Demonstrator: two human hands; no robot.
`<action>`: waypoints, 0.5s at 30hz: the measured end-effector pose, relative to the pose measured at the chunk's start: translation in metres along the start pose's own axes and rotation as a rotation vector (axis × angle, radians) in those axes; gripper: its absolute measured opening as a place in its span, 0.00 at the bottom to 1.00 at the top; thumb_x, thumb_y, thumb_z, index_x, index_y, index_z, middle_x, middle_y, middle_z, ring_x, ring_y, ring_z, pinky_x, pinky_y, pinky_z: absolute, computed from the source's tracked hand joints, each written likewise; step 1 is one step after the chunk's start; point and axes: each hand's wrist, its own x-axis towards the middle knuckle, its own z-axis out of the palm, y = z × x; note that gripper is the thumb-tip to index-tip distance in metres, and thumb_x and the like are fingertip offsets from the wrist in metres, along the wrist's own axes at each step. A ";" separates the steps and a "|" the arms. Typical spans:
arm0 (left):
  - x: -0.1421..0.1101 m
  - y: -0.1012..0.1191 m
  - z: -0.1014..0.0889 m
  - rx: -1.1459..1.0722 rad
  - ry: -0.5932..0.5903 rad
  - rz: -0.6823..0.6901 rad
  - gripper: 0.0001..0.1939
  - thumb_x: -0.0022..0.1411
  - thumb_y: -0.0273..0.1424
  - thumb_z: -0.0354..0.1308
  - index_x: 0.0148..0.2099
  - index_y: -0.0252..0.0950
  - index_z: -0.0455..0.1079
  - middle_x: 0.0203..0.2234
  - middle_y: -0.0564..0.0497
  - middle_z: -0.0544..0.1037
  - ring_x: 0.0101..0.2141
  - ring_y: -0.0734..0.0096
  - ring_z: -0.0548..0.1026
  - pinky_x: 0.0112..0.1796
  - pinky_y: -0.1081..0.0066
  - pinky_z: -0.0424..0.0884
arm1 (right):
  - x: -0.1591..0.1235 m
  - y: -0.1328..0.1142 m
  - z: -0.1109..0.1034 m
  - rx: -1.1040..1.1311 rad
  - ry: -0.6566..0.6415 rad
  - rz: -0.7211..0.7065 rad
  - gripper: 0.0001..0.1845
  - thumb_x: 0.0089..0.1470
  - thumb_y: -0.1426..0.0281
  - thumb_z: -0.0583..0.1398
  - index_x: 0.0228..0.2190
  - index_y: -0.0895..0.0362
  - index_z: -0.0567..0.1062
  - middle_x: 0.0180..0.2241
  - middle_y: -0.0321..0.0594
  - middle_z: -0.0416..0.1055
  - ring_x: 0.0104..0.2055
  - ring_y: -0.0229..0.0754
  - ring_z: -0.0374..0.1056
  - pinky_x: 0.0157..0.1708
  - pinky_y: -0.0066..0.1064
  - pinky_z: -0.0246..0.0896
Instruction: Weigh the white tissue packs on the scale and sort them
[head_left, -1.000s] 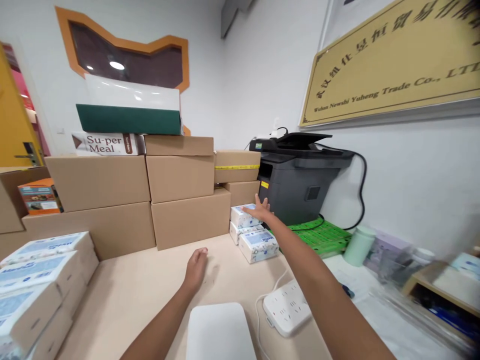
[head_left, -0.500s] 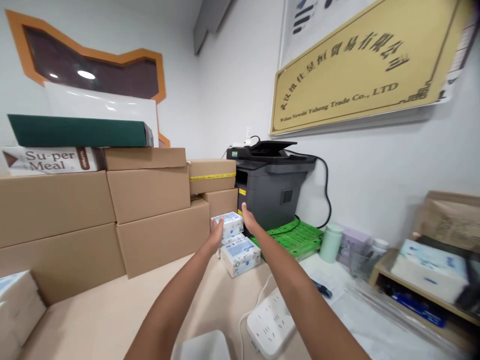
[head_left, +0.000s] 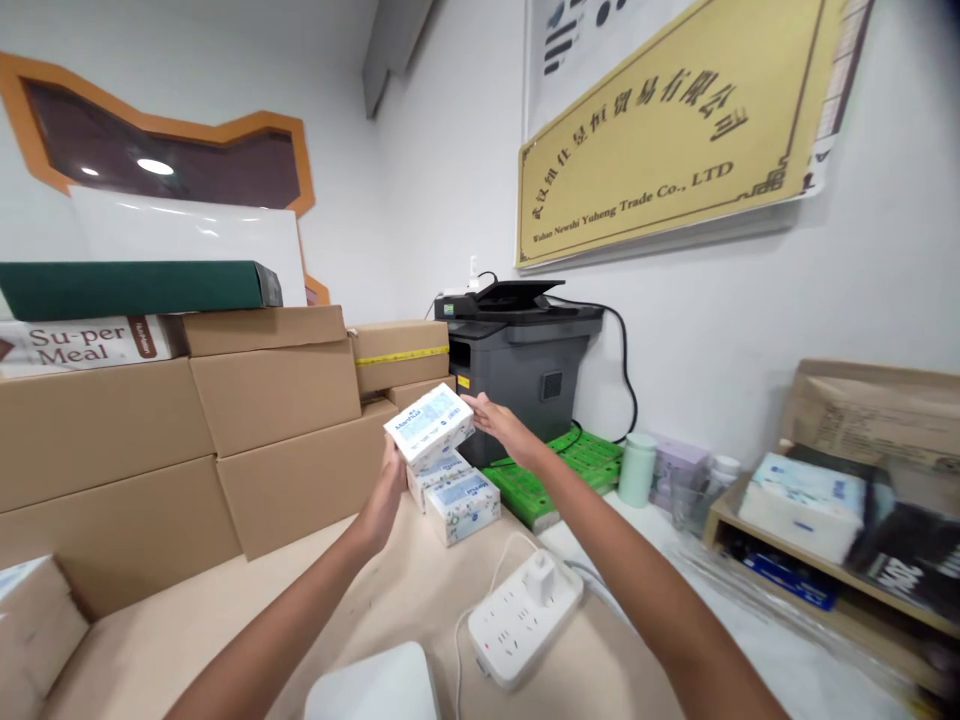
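Note:
A white and blue tissue pack point(head_left: 430, 424) is held up at a tilt between my two hands. My left hand point(head_left: 384, 492) grips its left end, with the fingers partly hidden behind and under it. At the right end, the fingers of my right hand point(head_left: 501, 424) press against the pack, thumb side up. Just below it, a second tissue pack point(head_left: 444, 468) lies on the table, partly covered by the held one. A third tissue pack point(head_left: 463, 506) sits in front of that, with its printed top showing.
Cardboard boxes point(head_left: 289, 490) are stacked at the left and back. A dark printer point(head_left: 517, 385) stands behind my right hand, beside a green plastic mat point(head_left: 547, 478). Nearer are a white power strip point(head_left: 517, 620) and a white device point(head_left: 373, 685). A wooden shelf point(head_left: 825, 570) is at the right.
The held tissue pack has risen off the packs beneath, come closer and tilted so its top faces me. My hands moved with it, and the view has turned slightly right.

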 end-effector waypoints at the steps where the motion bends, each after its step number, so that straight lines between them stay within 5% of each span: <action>1: -0.029 0.015 -0.014 0.002 -0.064 0.049 0.53 0.70 0.70 0.45 0.84 0.47 0.45 0.82 0.47 0.52 0.81 0.43 0.49 0.77 0.47 0.51 | -0.022 -0.007 -0.003 0.009 -0.065 -0.061 0.49 0.63 0.30 0.55 0.64 0.55 0.79 0.66 0.50 0.78 0.72 0.60 0.70 0.74 0.52 0.62; 5: -0.161 0.057 -0.067 0.044 -0.135 -0.067 0.48 0.70 0.71 0.43 0.84 0.61 0.45 0.83 0.67 0.44 0.82 0.47 0.41 0.78 0.45 0.51 | -0.137 -0.004 0.018 -0.045 -0.337 -0.411 0.44 0.64 0.39 0.65 0.74 0.41 0.67 0.78 0.43 0.58 0.78 0.60 0.59 0.70 0.51 0.69; 9: -0.273 0.058 -0.074 0.030 -0.047 -0.358 0.44 0.72 0.68 0.41 0.83 0.59 0.48 0.81 0.65 0.49 0.81 0.47 0.46 0.77 0.40 0.52 | -0.242 0.045 0.068 0.007 -0.328 -0.475 0.48 0.67 0.58 0.69 0.77 0.27 0.52 0.82 0.42 0.40 0.59 0.48 0.77 0.44 0.38 0.86; 12: -0.314 0.052 -0.060 0.040 0.075 -0.493 0.45 0.72 0.67 0.45 0.82 0.56 0.53 0.81 0.63 0.48 0.81 0.45 0.42 0.78 0.37 0.43 | -0.284 0.078 0.093 -0.028 -0.329 -0.394 0.47 0.68 0.63 0.67 0.76 0.26 0.52 0.80 0.45 0.40 0.50 0.45 0.78 0.40 0.39 0.86; 15: -0.324 0.044 -0.058 0.031 0.102 -0.454 0.44 0.74 0.65 0.45 0.83 0.53 0.52 0.82 0.60 0.46 0.82 0.47 0.41 0.78 0.39 0.42 | -0.289 0.095 0.098 -0.104 -0.326 -0.294 0.45 0.67 0.60 0.69 0.76 0.29 0.55 0.79 0.49 0.44 0.53 0.49 0.78 0.46 0.45 0.85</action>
